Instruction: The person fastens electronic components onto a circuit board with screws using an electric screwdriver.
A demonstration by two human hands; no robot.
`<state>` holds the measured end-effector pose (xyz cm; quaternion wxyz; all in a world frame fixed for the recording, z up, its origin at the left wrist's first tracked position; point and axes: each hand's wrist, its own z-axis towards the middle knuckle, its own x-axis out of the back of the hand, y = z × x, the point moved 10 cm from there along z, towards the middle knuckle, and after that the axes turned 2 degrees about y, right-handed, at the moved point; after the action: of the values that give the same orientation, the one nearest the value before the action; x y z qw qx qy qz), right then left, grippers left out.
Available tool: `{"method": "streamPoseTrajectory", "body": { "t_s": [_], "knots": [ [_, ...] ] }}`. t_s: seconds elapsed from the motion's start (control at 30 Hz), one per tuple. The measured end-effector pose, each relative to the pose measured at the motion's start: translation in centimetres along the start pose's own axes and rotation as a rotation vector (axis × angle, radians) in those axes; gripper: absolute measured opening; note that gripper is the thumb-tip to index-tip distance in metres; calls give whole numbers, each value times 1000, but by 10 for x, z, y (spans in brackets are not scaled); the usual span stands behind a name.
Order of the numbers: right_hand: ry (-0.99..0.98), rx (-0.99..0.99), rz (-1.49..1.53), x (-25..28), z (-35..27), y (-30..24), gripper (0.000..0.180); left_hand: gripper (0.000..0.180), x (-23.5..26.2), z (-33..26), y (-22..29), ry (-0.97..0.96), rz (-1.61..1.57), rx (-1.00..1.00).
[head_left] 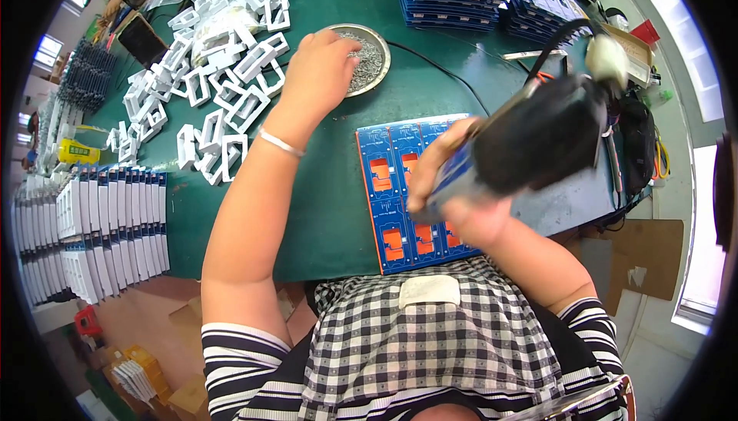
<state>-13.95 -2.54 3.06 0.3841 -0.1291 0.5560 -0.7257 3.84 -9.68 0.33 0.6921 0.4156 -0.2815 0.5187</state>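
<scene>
My left hand [323, 67] pinches into the screw dish [361, 58] near the surface's far edge; I should lift one screw only. My right hand [453, 190] grasps the electric screwdriver [538, 137] firmly above the blue tray [384, 190].

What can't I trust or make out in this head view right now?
- Left hand fingertips: buried in the round metal dish of small grey parts; what they pinch is hidden.
- Black power tool in the right hand: motion-blurred, tip unreadable.
- Blue circuit panel: its right part is covered by that hand and tool.
</scene>
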Motion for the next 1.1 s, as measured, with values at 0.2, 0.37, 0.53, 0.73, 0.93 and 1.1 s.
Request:
{"method": "streamPoseTrajectory", "body": {
  "t_s": [0.2,0.37,0.53,0.73,0.93,1.1],
  "knots": [
    [249,80,469,66,-9,-12,52,11,-37,19,0,-239,95,79],
    [277,156,390,75,-15,-42,54,9,-37,19,-10,-224,72,108],
    [358,151,315,84,-24,-43,55,14,-43,21,-9,-296,-14,107],
    [392,135,289,82,-26,-45,54,13,-40,23,-21,-324,-118,242],
    [405,105,273,78,-23,-40,55,14,-22,19,-22,-173,-42,177],
    [356,114,319,83,-25,-39,56,9,-5,-22,15,-290,-384,341]
  ]
}}
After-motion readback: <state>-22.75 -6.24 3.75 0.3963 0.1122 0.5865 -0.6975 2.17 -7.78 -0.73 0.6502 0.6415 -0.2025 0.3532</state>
